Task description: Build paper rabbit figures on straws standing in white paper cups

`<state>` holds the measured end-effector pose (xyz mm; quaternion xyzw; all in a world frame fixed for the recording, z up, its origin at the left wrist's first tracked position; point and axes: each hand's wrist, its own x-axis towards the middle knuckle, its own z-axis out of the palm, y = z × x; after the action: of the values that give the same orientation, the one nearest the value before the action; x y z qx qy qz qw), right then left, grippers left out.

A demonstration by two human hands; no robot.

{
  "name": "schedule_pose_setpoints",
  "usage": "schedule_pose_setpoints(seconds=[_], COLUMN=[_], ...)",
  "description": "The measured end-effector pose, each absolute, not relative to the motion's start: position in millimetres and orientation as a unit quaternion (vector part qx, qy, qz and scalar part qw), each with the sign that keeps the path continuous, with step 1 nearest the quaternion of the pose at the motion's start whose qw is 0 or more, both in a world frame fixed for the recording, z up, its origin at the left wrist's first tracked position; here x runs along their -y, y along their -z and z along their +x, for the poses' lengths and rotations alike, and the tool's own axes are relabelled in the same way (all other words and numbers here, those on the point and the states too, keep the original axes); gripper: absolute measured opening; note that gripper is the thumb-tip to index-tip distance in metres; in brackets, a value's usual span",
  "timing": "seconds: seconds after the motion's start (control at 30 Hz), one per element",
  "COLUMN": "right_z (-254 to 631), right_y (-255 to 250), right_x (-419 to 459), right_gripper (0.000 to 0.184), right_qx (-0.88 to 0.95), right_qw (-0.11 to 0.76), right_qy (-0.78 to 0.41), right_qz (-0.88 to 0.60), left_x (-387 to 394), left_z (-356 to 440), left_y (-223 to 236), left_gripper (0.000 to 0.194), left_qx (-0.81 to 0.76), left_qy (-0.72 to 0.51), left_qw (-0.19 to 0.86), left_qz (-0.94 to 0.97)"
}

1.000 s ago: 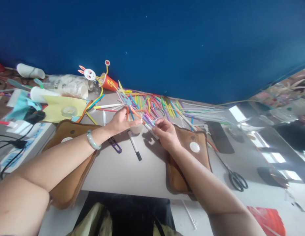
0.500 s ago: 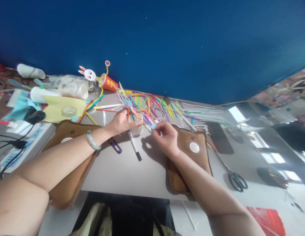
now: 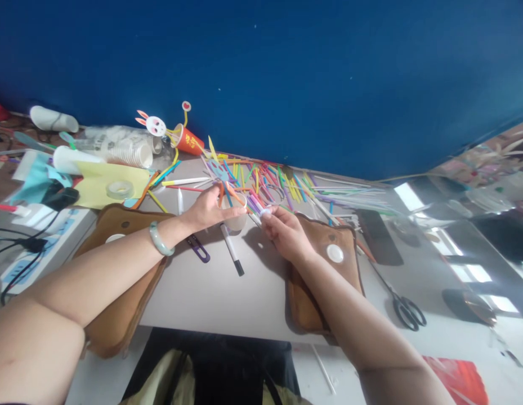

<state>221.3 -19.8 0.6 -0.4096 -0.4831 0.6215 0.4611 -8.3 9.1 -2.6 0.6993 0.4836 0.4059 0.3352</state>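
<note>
A white paper cup stands tilted in my left hand, whose fingers and thumb close around its side. Orange and blue straws rise from the cup, and a pale blue paper cutout shows just above them. Close to the cup's right side, my right hand pinches a small pale piece between thumb and fingers; its exact kind is too small to make out. On the table beneath lie a white marker with a black cap and a purple cutter knife.
Colourful straws cover the table's back by the blue wall. A red cup with a rabbit face, stacked paper cups and tape sit left. Brown cushions lie under both forearms. Scissors and a phone-like dark slab are right.
My right hand has turned slightly, its fingers now pressed closer around the small pale piece. The left hand and the cup have hardly moved.
</note>
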Motion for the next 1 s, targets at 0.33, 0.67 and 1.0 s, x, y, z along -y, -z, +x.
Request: schedule_pose_setpoints(seconds=[0.33,0.67,1.0], right_z=[222.2,223.9,219.0], right_y=[-1.1,5.2,3.7], right_x=[18.6,14.4,16.8], right_gripper=[0.045,0.041,0.041], right_qx=[0.466,0.437,0.406], right_qw=[0.447,0.455,0.507], right_qy=[-0.636,-0.656,-0.632], right_qz=[-0.422,-0.416,-0.422], left_x=[-7.6,-6.8,-7.8], left_z=[-7.9,-7.6,-3.4], left_y=[-4.4,-6.3,-5.5], left_gripper=[0.045,0.041,0.049], left_qx=[-0.464,-0.465,-0.496], left_qy=[-0.416,-0.406,-0.438], left_qw=[0.358,0.392,0.400], left_qz=[0.695,0.683,0.633])
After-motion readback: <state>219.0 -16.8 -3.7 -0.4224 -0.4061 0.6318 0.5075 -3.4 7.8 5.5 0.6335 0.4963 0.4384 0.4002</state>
